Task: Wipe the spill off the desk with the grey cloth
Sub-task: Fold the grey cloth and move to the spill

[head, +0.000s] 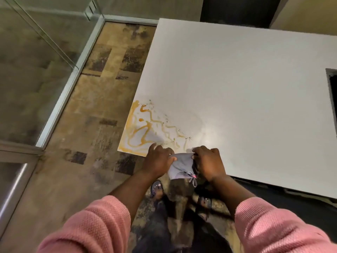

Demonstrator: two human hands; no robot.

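grey cloth [179, 166]: small, crumpled, stretched between two hands at the desk's near edge, lower part hanging below the edge; a pink-and-dark trim shows at its bottom corner.
spill [145, 130]: orange-brown liquid in wavy streaks and smears, dark specks along its far side, on the desk's near left corner.
desk [246, 97]: white, flat top.
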